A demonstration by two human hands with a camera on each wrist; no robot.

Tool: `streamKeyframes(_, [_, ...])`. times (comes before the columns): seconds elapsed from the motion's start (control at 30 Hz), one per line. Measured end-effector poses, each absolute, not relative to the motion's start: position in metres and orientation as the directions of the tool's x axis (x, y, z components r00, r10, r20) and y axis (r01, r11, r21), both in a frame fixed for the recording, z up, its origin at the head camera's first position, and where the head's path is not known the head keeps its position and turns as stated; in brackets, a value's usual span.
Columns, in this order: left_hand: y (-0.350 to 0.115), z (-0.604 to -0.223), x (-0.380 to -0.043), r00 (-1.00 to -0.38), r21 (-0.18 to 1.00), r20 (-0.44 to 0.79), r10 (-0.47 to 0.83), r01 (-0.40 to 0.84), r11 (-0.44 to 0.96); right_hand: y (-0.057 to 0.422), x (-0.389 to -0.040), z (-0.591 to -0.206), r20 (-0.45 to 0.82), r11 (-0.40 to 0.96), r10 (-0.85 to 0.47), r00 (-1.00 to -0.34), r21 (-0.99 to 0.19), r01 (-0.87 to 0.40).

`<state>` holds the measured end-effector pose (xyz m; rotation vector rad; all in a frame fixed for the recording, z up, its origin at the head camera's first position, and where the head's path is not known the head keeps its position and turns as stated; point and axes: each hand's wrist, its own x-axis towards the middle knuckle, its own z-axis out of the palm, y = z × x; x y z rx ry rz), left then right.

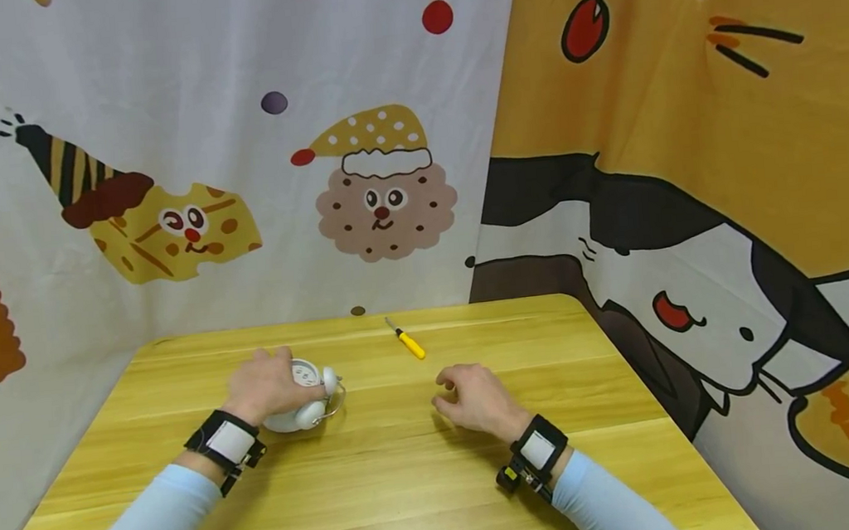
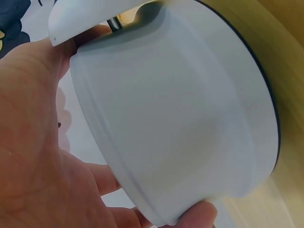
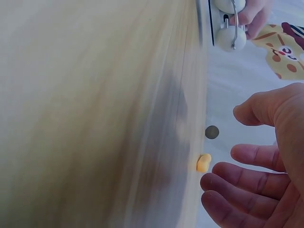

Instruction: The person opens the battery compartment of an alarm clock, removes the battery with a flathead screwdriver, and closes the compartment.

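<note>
A white twin-bell alarm clock [image 1: 306, 372] is at the left of the table, its dial turned up and its bells and wire handle toward the right. My left hand [image 1: 265, 387] grips it from above. Close up in the left wrist view, the smooth white clock body [image 2: 175, 109] sits between the thumb and the fingers. My right hand [image 1: 480, 398] hovers over the table to the right, fingers loosely bent, holding nothing. Beyond it lies a small screwdriver [image 1: 410, 343] with a yellow handle, its shaft pointing to the far edge.
A wooden table [image 1: 382, 485] with rounded far corners spans the lower view. Right behind it hangs a white curtain [image 1: 213, 57] printed with cartoon biscuits and cheese. An orange curtain [image 1: 666, 104] with cat drawings hangs on the right.
</note>
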<state>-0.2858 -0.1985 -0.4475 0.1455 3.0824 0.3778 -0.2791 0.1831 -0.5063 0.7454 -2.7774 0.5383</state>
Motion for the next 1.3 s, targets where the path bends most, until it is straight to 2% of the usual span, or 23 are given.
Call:
streamKeyframes(0.27, [-0.184, -0.452, -0.287, -0.994, 0.226, -0.018, 0.105, 0.098, 0.969, 0.178, -0.277, -0.506, 0.300, 0.782, -0.454, -0.839, -0.318, -0.537])
streamKeyframes(1.3, [-0.137, -0.468, -0.288, -0.997, 0.229, 0.000, 0.080, 0.078, 0.970, 0.163, -0.276, -0.508, 0.303, 0.761, -0.504, -0.809, -0.287, -0.582])
